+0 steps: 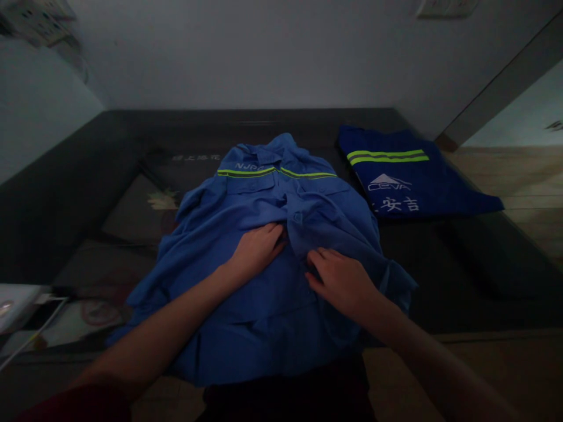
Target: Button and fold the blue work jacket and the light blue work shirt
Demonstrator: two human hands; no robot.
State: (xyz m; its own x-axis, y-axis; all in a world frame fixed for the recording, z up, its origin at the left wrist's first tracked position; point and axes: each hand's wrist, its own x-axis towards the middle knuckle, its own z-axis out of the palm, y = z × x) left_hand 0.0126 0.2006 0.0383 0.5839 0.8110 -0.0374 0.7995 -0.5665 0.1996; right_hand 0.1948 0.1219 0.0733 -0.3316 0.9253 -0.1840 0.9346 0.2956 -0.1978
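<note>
A blue work jacket (264, 264) with yellow-green reflective strips lies spread face up on a dark table, its collar pointing away from me and its hem hanging at the near edge. My left hand (259, 249) is closed at the middle of the front opening, its fingertips partly hidden in the cloth. Just to the right, my right hand (336, 275) pinches the edge of the jacket's right-hand front panel. The fabric between both hands is bunched and wrinkled.
A darker blue folded garment (387, 176) with a reflective strip and white lettering lies at the right. The dark table (461, 264) meets a wall behind. At the left edge are a white device (17, 302) and a cable (39, 334). Sockets (446, 7) are on the wall.
</note>
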